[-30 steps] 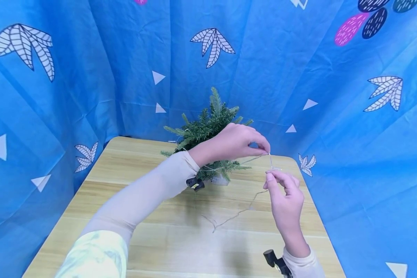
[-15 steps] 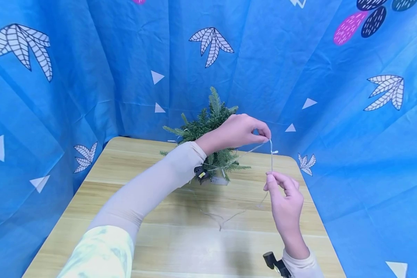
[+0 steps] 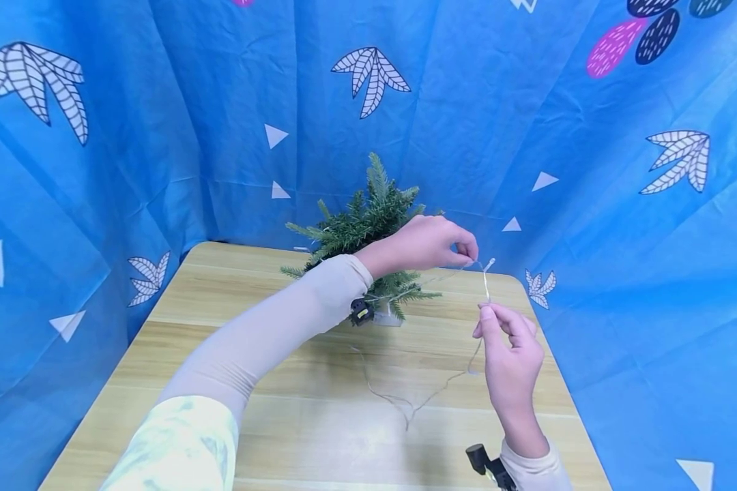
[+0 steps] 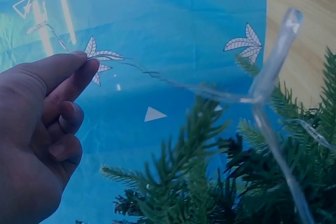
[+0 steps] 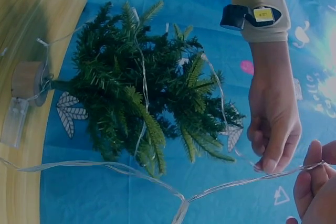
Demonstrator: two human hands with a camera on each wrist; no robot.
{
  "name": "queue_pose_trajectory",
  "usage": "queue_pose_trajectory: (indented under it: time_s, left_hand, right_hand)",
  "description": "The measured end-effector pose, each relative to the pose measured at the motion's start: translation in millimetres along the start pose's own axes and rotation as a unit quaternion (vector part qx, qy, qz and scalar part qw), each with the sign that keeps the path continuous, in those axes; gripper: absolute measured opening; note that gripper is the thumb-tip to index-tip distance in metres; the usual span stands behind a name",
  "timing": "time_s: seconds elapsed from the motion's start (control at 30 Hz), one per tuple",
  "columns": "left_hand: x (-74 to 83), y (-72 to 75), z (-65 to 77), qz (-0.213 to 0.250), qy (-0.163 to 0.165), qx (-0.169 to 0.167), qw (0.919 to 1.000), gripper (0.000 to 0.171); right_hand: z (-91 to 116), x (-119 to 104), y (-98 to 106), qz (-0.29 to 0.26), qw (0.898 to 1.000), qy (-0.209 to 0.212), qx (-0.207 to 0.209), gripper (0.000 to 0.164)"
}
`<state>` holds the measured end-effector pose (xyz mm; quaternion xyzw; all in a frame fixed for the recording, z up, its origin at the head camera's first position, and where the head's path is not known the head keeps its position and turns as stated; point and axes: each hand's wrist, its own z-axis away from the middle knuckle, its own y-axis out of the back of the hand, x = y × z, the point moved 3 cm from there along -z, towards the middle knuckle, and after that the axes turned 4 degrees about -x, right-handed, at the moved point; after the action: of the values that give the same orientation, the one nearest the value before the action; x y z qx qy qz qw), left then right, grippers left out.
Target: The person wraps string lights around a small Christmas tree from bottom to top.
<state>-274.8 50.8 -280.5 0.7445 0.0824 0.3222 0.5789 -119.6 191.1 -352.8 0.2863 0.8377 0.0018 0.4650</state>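
Observation:
A small artificial Christmas tree (image 3: 359, 221) stands toward the back of the table, a strand of string lights (image 5: 144, 77) draped round its branches. My left hand (image 3: 432, 242) reaches across in front of the tree and pinches the clear wire between thumb and forefinger at its right. Lower and nearer, my right hand (image 3: 512, 361) pinches the same wire with its fingertips. Between the two hands the short stretch carries a small bulb (image 3: 490, 262). From the right hand, slack wire (image 3: 399, 399) loops down over the tabletop. Another bulb (image 4: 278, 51) looms close in the left wrist view.
The tree's round wooden base (image 5: 29, 80) has a clear plastic box (image 5: 14, 121) beside it. Wood-grain tabletop (image 3: 319, 436) lies under the hands. A blue patterned curtain (image 3: 467, 136) encloses the back and both sides. Each wrist wears a small black camera (image 3: 362, 311).
My left hand rises a little, then comes back down beside the tree, still pinching the wire. The right hand stays nearly in place. The slack loop on the table shifts right and nearer.

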Motion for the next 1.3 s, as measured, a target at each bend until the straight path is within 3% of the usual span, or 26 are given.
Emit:
queue_pose_trajectory:
  time_s: [0.23, 0.5, 0.73, 0.9, 1.03, 1.3]
  left_hand:
    - [3.9, -7.3, -0.8, 0.026, -0.004, -0.023, 0.9994, 0.009]
    - [2.8, -12.0, -3.3, 0.072, -0.007, -0.032, 0.9969, 0.008]
    - [7.0, -20.5, -3.1, 0.147, -0.038, -0.056, 0.9868, 0.007]
    - [12.9, -22.9, -3.4, 0.141, -0.038, -0.07, 0.9869, 0.007]
    - [7.8, -18.8, -4.2, 0.129, -0.029, -0.049, 0.9899, 0.008]
    - [-12.6, 12.7, -3.3, 0.149, 0.002, 0.024, 0.9885, 0.008]
  right_hand:
    - [-1.8, 0.5, 2.9, -0.012, 0.999, 0.027, 0.044, 0.019]
    - [-2.4, 0.2, 3.5, -0.023, 0.997, 0.037, 0.057, 0.022]
    - [-0.4, -7.1, 4.8, -0.082, 0.986, 0.086, 0.118, 0.015]
    - [-0.2, -12.5, 4.2, -0.109, 0.981, 0.091, 0.129, 0.013]
    - [-1.3, -9.6, 3.7, -0.095, 0.986, 0.075, 0.115, 0.014]
    - [-3.2, 3.0, 2.2, -0.037, 0.996, 0.044, 0.072, 0.017]
